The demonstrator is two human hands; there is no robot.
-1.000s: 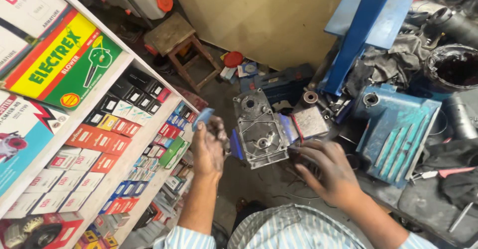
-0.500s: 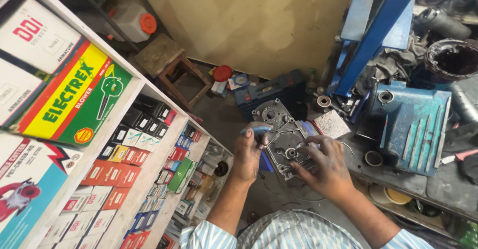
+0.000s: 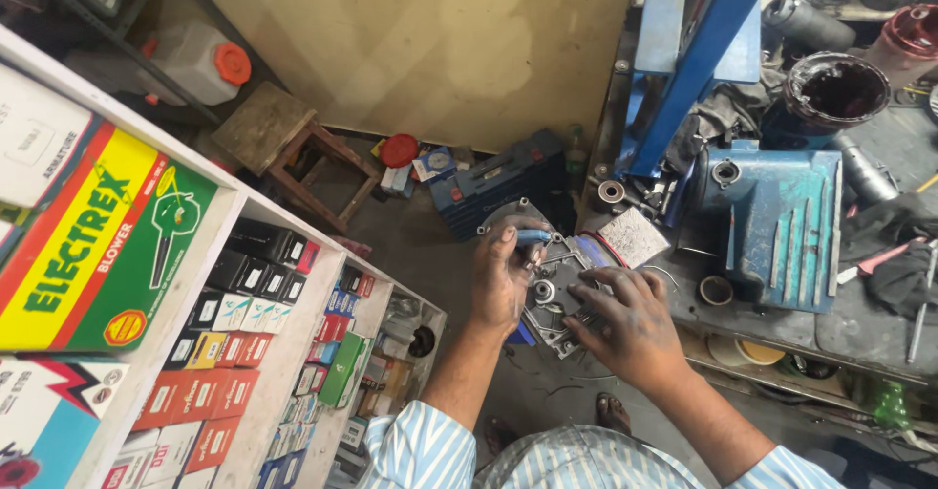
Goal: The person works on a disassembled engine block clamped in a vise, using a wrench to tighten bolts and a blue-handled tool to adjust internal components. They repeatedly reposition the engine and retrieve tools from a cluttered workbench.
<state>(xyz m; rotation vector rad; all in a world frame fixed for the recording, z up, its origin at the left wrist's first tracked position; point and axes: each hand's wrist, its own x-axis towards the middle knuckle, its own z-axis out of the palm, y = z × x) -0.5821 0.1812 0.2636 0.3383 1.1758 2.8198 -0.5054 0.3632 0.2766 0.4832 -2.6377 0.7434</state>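
Your left hand [image 3: 500,279] grips the blue-handled tool [image 3: 533,237], fingers closed around it. Your right hand [image 3: 625,318] lies spread on the grey metal housing [image 3: 547,303]; press it firm and keep the tool square.

Left: white shelving unit [image 3: 256,372] with rows of small red, black, white and blue cardboard boxes [image 3: 230,352]. Upper shelf: large green-and-yellow printed carton [image 3: 103,245].
Floor by the tan wall: low brown wooden stool [image 3: 283,142]; white plastic jerrycan with orange cap [image 3: 195,59] behind it, partly under a dark rack. Round red plastic lid [image 3: 399,150] just beside the stool's leg; dark blue plastic tool case [image 3: 493,186] to its right.
Right: cluttered workbench [image 3: 840,328]; tilted blue metal frame [image 3: 703,54]; ribbed blue cast housing [image 3: 782,220]; black round pot with dark inside [image 3: 838,90].
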